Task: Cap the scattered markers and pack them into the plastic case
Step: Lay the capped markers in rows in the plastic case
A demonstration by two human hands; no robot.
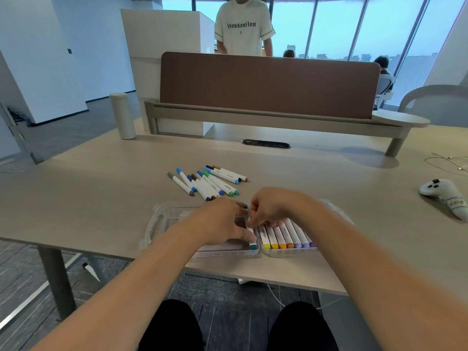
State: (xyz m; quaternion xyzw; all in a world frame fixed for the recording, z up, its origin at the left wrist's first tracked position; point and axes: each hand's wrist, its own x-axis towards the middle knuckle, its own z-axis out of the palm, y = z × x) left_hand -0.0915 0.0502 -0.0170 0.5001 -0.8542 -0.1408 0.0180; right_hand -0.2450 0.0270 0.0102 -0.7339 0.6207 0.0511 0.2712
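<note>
Left hand point(222, 221) pinched teal-capped marker point(253, 245), lying in left half of open plastic case point(162, 219) against the centre hinge. Right hand point(271, 209) was curled at the marker's far end; grip unclear. Packed markers point(286, 236) filled right half. Loose markers point(207, 183) lay beyond on table point(101, 198).

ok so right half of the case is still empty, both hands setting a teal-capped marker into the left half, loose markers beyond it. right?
Not empty: head view shows the right half holding a row of markers capped yellow, orange and purple. Rest stands: left hand and right hand set the teal-capped marker into the left half, loose markers beyond.
</note>
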